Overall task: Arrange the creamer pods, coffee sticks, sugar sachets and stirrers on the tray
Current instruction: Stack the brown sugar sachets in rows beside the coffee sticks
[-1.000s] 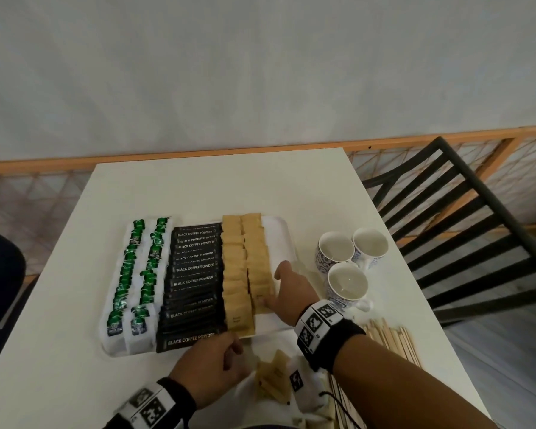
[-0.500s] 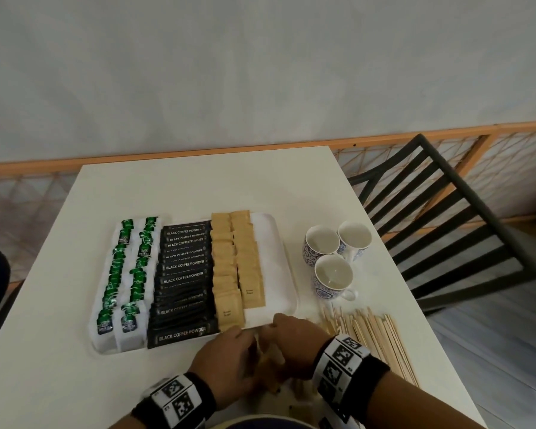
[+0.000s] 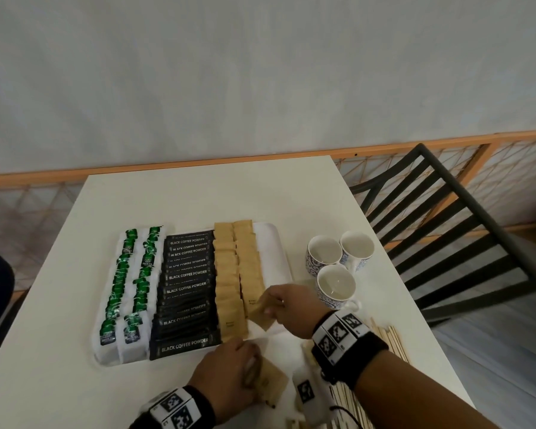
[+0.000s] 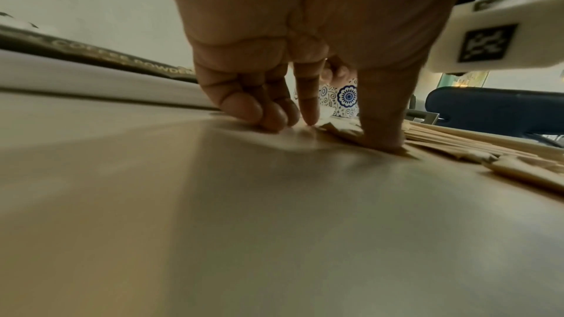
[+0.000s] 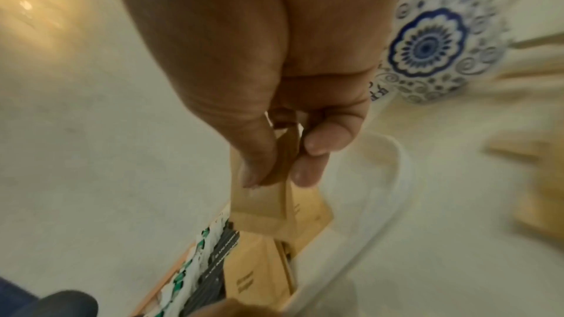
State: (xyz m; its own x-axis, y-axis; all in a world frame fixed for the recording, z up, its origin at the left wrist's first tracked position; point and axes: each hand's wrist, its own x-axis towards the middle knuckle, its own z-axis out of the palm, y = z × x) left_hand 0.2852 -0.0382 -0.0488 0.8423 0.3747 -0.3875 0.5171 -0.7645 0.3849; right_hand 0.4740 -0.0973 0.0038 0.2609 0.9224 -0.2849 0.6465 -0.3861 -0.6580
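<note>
Where both hands met before, right hand (image 3: pixel 294 308) now pinching sugar sachet (image 3: pixel 262 315) over tray (image 3: pixel 276 258)

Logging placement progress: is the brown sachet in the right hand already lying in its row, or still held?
Held. The right hand pinches the sugar sachet between thumb and fingers, tilted above the tray.

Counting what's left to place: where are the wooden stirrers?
In the head view, the stirrers lie on the table's near right, off the tray, just behind the right wrist.
</note>
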